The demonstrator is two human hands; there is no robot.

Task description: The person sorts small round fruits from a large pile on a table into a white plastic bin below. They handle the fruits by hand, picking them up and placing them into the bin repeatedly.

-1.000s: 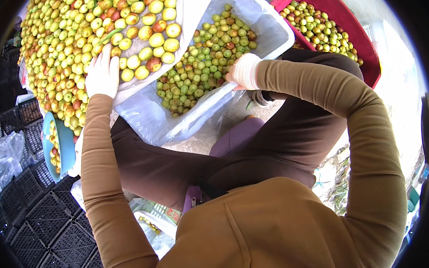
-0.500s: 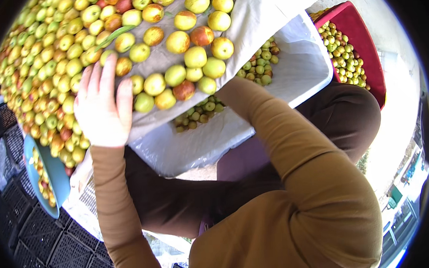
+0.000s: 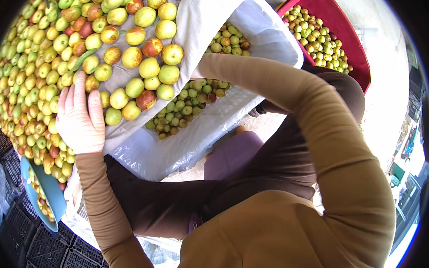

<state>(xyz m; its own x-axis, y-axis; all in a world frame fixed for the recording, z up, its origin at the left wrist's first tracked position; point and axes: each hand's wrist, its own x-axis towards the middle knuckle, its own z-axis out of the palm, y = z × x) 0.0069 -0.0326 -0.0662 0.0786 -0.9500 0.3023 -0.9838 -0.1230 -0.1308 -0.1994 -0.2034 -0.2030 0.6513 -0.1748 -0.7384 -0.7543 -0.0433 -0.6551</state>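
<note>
A large heap of green-yellow and reddish jujubes (image 3: 37, 90) covers the far left, on a pale cloth (image 3: 201, 18). My left hand (image 3: 81, 124) lies on the heap's near edge, fingers stretched out and thumb apart, beside a few loose jujubes. Most of my right hand (image 3: 196, 73) is tucked under the cloth's edge; its fingers are hidden, so I cannot see what it touches. Below that edge, a white crate (image 3: 295, 52) lined with clear plastic holds more jujubes (image 3: 186, 106).
To the far right stands a red bin (image 3: 358, 53) of jujubes. A blue basin (image 3: 52, 191) with some fruit sits at the left, above black plastic crates (image 3: 78, 265). A purple stool-like block (image 3: 230, 155) is between my legs.
The whole view has shifted, so things sit further left. My right forearm has swung to a flatter angle, and more fruit shows in the white crate. My left hand stays on the heap.
</note>
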